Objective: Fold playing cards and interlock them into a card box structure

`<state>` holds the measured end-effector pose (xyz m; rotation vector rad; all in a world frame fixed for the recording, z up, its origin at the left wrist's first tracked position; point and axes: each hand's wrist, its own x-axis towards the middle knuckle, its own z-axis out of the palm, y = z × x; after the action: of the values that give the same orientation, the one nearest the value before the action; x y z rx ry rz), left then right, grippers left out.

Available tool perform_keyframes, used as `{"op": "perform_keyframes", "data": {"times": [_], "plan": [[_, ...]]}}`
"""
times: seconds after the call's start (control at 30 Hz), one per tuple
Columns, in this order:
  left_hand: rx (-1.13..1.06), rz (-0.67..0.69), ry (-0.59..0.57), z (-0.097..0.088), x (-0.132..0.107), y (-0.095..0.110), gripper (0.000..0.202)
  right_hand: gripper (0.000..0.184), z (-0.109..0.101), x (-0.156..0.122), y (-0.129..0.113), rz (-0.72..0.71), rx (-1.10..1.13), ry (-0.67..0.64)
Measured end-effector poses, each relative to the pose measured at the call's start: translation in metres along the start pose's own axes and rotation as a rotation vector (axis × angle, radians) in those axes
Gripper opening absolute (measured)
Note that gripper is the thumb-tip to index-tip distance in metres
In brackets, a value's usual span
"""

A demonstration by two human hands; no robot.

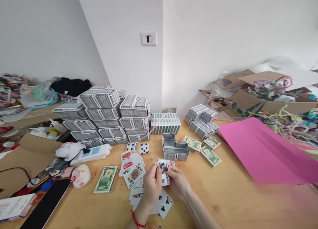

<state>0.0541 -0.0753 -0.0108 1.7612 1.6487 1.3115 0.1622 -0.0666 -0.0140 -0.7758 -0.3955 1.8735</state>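
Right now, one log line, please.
left hand: holding cards | right hand: holding same cards | ahead: L-shaped card box | beside: loose cards

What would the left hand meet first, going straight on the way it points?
Past its white paper playing cards, the left hand would probably meet the open, grey, L-shaped card box; depth is unclear.

- the left hand (153, 181) and right hand (178, 182) are pinching playing cards (164, 179)
- loose cards (135, 176) are lying spread beside the left hand
- a hollow card structure (176, 156) is standing beyond the hands
- grey card blocks (101, 114) are standing stacked at back left
- a pink sheet (268, 156) is lying at right
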Motion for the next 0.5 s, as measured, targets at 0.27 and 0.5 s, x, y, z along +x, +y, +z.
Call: {"op": "perform_keyframes", "data": {"times": [0.27,0.5], "plan": [[-0.020,-0.067,-0.038,0.005,-0.004,0.005,0.028,0.038,0.004,-0.003,0.003,-0.303,-0.351,0.232],[-0.067,-0.091,-0.020,0.012,-0.009,0.011,0.029,0.033,0.010,-0.011,0.007,-0.527,-0.717,0.380]]}}
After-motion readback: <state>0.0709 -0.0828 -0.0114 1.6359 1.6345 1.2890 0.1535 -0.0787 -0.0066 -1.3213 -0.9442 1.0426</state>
